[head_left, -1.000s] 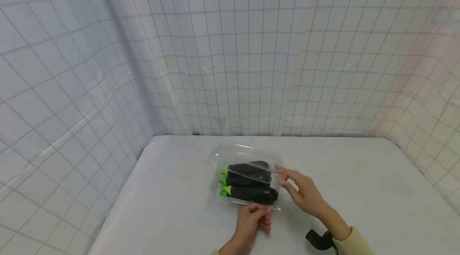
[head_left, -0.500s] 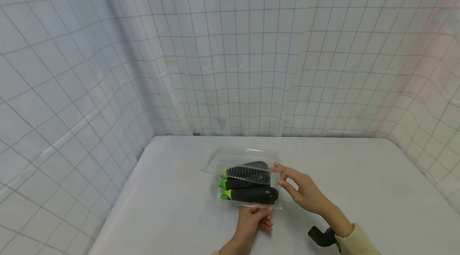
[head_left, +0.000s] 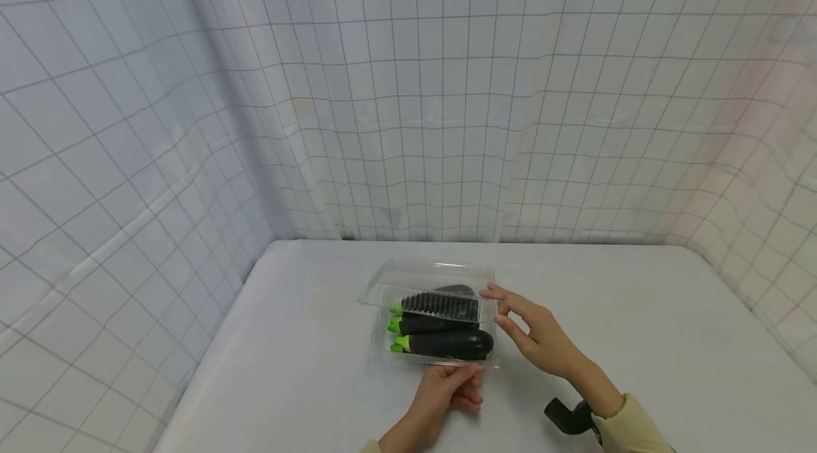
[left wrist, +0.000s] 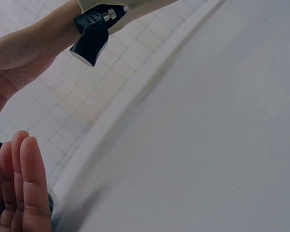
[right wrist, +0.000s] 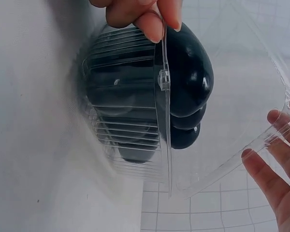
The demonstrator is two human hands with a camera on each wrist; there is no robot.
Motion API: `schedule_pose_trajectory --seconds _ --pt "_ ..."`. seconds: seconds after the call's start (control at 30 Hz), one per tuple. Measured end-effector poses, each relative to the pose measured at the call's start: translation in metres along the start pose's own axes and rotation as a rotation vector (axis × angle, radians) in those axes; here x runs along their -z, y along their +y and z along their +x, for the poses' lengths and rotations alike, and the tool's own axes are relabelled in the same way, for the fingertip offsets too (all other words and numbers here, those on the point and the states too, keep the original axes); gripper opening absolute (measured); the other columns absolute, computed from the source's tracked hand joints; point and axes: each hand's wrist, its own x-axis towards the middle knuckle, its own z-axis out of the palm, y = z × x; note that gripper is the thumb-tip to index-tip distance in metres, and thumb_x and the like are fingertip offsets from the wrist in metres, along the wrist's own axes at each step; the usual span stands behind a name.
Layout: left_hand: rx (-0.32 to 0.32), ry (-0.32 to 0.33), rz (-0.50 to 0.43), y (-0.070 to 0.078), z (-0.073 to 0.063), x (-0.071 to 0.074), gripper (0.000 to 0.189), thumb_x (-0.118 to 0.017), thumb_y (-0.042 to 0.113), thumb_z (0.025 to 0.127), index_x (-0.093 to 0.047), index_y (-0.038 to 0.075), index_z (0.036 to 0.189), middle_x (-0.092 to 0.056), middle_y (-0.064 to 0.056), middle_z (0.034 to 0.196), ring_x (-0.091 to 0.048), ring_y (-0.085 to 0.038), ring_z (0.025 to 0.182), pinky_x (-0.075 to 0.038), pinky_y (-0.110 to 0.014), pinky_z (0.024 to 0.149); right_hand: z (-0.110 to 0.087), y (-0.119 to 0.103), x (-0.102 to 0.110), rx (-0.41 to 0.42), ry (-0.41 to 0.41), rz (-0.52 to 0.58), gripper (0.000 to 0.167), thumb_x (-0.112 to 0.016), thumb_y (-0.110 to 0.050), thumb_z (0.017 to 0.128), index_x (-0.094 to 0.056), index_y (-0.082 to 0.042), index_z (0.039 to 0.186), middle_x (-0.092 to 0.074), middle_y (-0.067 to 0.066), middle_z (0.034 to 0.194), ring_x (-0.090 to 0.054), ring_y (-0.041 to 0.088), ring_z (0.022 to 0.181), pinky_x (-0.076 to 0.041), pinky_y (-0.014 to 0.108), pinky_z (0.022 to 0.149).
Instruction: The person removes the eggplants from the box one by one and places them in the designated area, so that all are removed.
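A clear plastic clamshell box [head_left: 383, 339] lies on the table, holding several dark eggplants [head_left: 449, 344] with bright green stem ends. Its ribbed transparent lid [head_left: 434, 272] stands raised at a slant over them, hinged at the far side. At the near rim, my left hand [head_left: 440, 393] pinches the box edge between thumb and fingers; the right wrist view shows its fingertips [right wrist: 152, 24] on the rim. My right hand [head_left: 536, 336] holds the lid's near right corner with thumb and fingertips. The left wrist view leaves out the box.
White cloth covers the table [head_left: 287, 368]. Gridded white curtains [head_left: 447, 120] enclose its back and sides. A black wrist-worn device [head_left: 568, 416] sits by my right sleeve [head_left: 628, 428].
The lid has turned from a skewed tilt to lie straighter over the box, its left corner swinging outward. My right hand has shifted slightly left with it; the left hand stays at the rim.
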Motion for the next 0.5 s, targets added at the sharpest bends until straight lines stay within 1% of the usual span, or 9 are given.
schedule_pose_trajectory --seconds 0.13,0.23,0.3,0.5 --pt "0.038 -0.063 0.024 0.002 -0.001 0.006 0.040 -0.059 0.029 0.094 -0.065 -0.008 0.109 -0.065 -0.005 0.081 -0.064 -0.012 0.062 -0.055 -0.029 0.060 0.000 0.001 0.000 0.008 0.002 0.007 0.023 -0.059 0.001 0.092 -0.049 -0.020 0.091 -0.055 0.007 0.131 -0.042 0.027 0.129 -0.033 0.028 0.103" --pt "0.048 -0.093 0.060 0.006 -0.002 0.014 0.042 -0.055 0.030 0.097 -0.063 -0.009 0.111 -0.065 -0.005 0.084 -0.065 -0.013 0.065 -0.055 -0.030 0.061 0.000 0.003 0.000 0.027 0.004 0.017 0.023 -0.059 0.003 0.091 -0.049 -0.018 0.091 -0.055 0.007 0.131 -0.042 0.028 0.128 -0.033 0.028 0.103" --pt "0.048 -0.089 0.084 0.010 -0.004 0.021 0.042 -0.053 0.029 0.098 -0.063 -0.010 0.111 -0.065 -0.005 0.084 -0.064 -0.013 0.065 -0.055 -0.029 0.061 0.000 0.005 -0.001 0.035 -0.002 0.026 0.023 -0.059 0.004 0.091 -0.050 -0.017 0.091 -0.055 0.009 0.131 -0.042 0.029 0.128 -0.034 0.029 0.103" --pt "0.034 -0.026 0.121 0.024 -0.012 0.047 0.044 -0.055 0.031 0.097 -0.063 -0.011 0.107 -0.066 -0.005 0.083 -0.064 -0.013 0.066 -0.054 -0.028 0.061 -0.002 0.008 -0.002 0.039 -0.010 0.042 0.023 -0.058 0.005 0.091 -0.050 -0.016 0.090 -0.056 0.012 0.129 -0.041 0.029 0.129 -0.032 0.027 0.104"
